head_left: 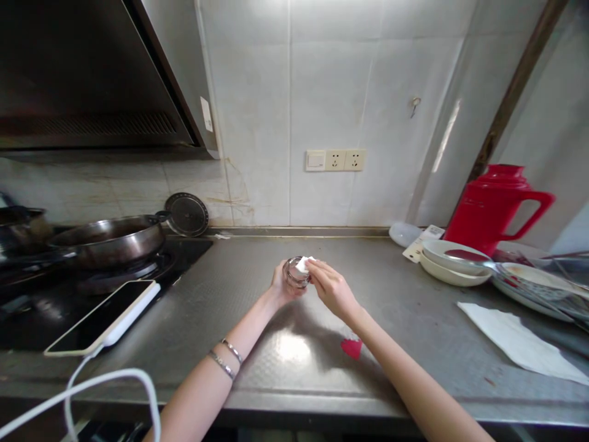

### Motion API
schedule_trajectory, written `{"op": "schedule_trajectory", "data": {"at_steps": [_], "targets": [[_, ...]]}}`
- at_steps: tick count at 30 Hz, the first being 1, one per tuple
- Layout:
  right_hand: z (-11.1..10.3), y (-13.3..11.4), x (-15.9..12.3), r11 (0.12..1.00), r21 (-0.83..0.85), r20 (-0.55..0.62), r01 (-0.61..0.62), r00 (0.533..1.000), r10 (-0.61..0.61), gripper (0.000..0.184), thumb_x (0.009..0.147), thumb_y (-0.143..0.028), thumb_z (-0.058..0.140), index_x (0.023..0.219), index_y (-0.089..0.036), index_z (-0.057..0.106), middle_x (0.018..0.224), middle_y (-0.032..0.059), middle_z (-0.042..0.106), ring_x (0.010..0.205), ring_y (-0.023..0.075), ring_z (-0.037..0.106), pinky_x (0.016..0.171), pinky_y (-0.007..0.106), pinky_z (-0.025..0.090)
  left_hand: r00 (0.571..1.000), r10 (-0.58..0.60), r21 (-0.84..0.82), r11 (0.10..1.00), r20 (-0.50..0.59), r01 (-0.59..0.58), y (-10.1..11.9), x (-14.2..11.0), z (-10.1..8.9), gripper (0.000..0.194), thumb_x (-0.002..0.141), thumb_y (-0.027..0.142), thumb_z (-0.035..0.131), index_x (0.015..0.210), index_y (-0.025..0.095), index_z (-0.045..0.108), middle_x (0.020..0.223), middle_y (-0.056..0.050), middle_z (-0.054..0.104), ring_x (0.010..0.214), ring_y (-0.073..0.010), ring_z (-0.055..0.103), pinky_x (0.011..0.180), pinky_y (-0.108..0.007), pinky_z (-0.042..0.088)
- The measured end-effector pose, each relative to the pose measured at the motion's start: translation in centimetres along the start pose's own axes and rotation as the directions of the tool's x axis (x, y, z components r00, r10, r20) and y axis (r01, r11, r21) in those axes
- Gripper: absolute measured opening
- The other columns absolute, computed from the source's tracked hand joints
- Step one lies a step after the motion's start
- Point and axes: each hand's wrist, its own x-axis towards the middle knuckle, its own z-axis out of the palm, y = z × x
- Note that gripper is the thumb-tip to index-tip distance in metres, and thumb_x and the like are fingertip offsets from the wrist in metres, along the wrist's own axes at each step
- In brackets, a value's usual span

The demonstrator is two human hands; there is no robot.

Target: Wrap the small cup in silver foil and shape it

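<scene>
My left hand (281, 285) is wrapped round a small clear glass jar (294, 279), its open mouth tilted up towards me. Pinched in the fingers of my right hand (332, 287) is a crumpled white tissue (304, 264), which lies at the jar's rim; whether it reaches inside is hard to make out. Both hands are above the middle of the steel counter (257, 331). Below my right forearm a small red piece (352, 348) lies on the counter, partly covered by the arm.
At left, a steel pan (115, 239) sits on the black stove, with a phone on a white power bank (103, 319) at its edge. Stacked bowls (453, 273), a red thermos jug (490, 205) and a white paper sheet (519, 341) are at right. A range hood (92, 73) overhangs the stove.
</scene>
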Motion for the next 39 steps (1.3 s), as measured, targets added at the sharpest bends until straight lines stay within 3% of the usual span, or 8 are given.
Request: {"op": "schedule_trajectory", "data": {"at_steps": [3,7,14,17,21,27,33,39], "targets": [[0.8,0.1,0.6,0.980,0.089,-0.035,-0.178,0.983,0.182,0.025,0.093,-0.017,0.044,0.110,-0.018,0.062,0.101,0.0106,0.072,0.093,0.0210,0.069,0.080,0.033,0.058,1.000,-0.012,-0.056,0.998,0.013,0.012,0.0,0.2,-0.2,0.048,0.080,0.052,0.035,0.094,0.013,0.059,0.055,-0.006,0.057,0.037,-0.0109,0.035,0.037,-0.023,0.016],[1.5,0.7,1.3,0.969,0.105,-0.002,-0.225,0.974,0.226,0.018,0.089,-0.022,0.053,0.101,-0.018,0.065,0.087,0.0083,0.072,0.080,0.0208,0.069,0.071,0.031,0.057,1.000,-0.025,-0.076,0.997,0.012,0.026,0.0,0.6,-0.6,0.045,0.080,0.051,0.036,0.093,0.014,0.059,0.053,-0.004,0.055,0.034,-0.0096,0.033,0.036,-0.021,0.014],[1.7,2.3,2.1,0.979,0.099,0.017,-0.177,0.984,0.177,0.021,0.093,-0.021,0.048,0.096,-0.020,0.068,0.089,0.0066,0.072,0.080,0.0183,0.069,0.070,0.027,0.056,0.992,-0.106,-0.024,0.994,0.062,0.108,0.3,1.8,-0.2,0.048,0.081,0.053,0.033,0.084,0.013,0.059,0.060,-0.012,0.061,0.036,-0.0115,0.038,0.037,-0.021,0.015],[1.8,2.6,2.1,0.988,0.027,0.057,-0.155,0.987,0.153,0.023,0.093,-0.017,0.045,0.101,-0.018,0.067,0.094,0.0084,0.073,0.083,0.0188,0.070,0.074,0.028,0.057,0.985,-0.156,-0.008,0.988,0.068,0.157,0.2,2.4,-0.1,0.045,0.082,0.054,0.035,0.075,0.015,0.056,0.051,-0.007,0.054,0.034,-0.0109,0.035,0.036,-0.021,0.015],[2.2,2.5,1.7,0.997,-0.042,0.097,-0.057,0.993,0.061,0.026,0.093,-0.013,0.043,0.105,-0.014,0.066,0.109,0.0136,0.070,0.105,0.0224,0.066,0.089,0.034,0.055,0.980,-0.190,-0.034,0.981,0.063,0.192,-0.3,2.9,-0.3,0.045,0.077,0.062,0.041,0.064,0.019,0.045,0.043,0.001,0.042,0.031,-0.0088,0.027,0.034,-0.021,0.012],[2.1,1.6,1.3,0.995,0.031,0.075,0.096,0.992,-0.098,0.029,0.093,-0.011,0.042,0.111,-0.010,0.065,0.116,0.0154,0.067,0.118,0.0227,0.058,0.099,0.036,0.052,0.987,-0.150,-0.064,0.986,0.050,0.153,-0.4,2.6,-0.5,0.038,0.078,0.055,0.046,0.065,0.019,0.046,0.043,0.002,0.041,0.033,-0.0090,0.029,0.034,-0.022,0.016],[1.6,1.9,1.2,0.987,-0.015,0.019,0.162,0.987,-0.161,0.028,0.091,-0.010,0.045,0.110,-0.011,0.065,0.113,0.0157,0.069,0.112,0.0244,0.063,0.100,0.044,0.051,0.989,-0.138,-0.046,0.989,0.051,0.140,-0.5,2.6,-0.7,0.041,0.080,0.057,0.042,0.069,0.017,0.050,0.046,-0.001,0.046,0.033,-0.0099,0.032,0.035,-0.023,0.014],[1.6,0.3,1.2,0.968,0.014,0.009,0.251,0.968,-0.251,0.030,0.089,-0.006,0.045,0.114,-0.010,0.061,0.112,0.0139,0.069,0.119,0.0229,0.058,0.099,0.037,0.053,0.997,-0.081,-0.072,0.994,0.018,0.082,-0.8,2.5,-1.0,0.037,0.086,0.051,0.037,0.070,0.019,0.047,0.043,0.003,0.040,0.036,-0.0098,0.034,0.039,-0.024,0.021]]}}
